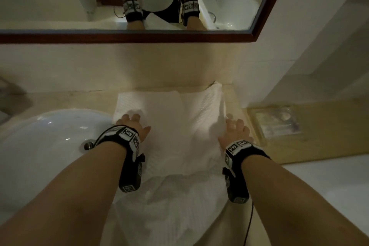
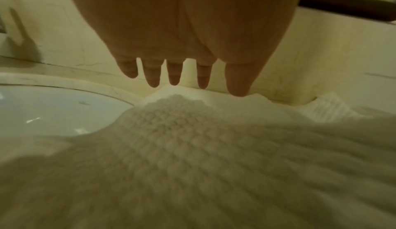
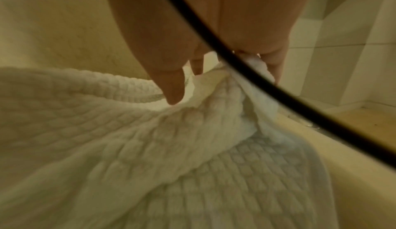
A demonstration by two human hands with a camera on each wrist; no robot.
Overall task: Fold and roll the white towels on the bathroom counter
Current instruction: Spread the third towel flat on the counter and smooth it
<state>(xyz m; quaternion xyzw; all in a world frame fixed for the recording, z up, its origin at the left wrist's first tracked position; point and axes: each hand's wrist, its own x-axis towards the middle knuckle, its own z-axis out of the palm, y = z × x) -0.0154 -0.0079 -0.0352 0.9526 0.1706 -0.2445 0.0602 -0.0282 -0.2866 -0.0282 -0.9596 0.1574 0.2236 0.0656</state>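
A white waffle-textured towel (image 1: 169, 126) lies spread on the beige counter (image 1: 65, 98) right of the sink, its near end hanging crumpled over the front edge. My left hand (image 1: 132, 124) hovers flat with straight fingers (image 2: 153, 78) over the towel's left side (image 2: 193, 131), holding nothing. My right hand (image 1: 236, 132) is at the towel's right edge, where a bunched fold (image 3: 252, 73) rises between its fingers (image 3: 173, 90). In the right wrist view the cloth (image 3: 150, 139) is lifted and gathered up into that hand.
A white oval sink (image 1: 50, 146) with a metal drain (image 1: 87, 145) sits left of the towel. A clear tray of small items (image 1: 277, 122) rests on the wooden surface at right. A dark-framed mirror (image 1: 127, 36) hangs above. A black cable (image 3: 257, 83) crosses the right wrist view.
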